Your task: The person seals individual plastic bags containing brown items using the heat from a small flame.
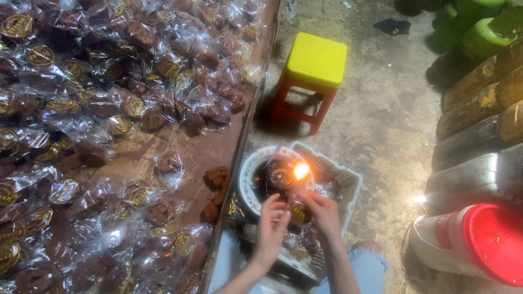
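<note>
**Sealing a packet at the flame**

Your left hand (271,228) and right hand (322,211) both pinch one small clear packet (296,209) just under the flame (300,171), which burns over a dish (256,182) set in a white basket (343,182). This looks like the sealing step; the next move calls for keeping your fingertips off the fire. To the left, the table (163,147) carries many wrapped brown sweets (98,103). A yellow stool (316,60) stands on the concrete floor (381,120).

Yellow-topped stool (316,62) on red legs — red-lidded jar (479,242) — orange flame (300,171).
</note>
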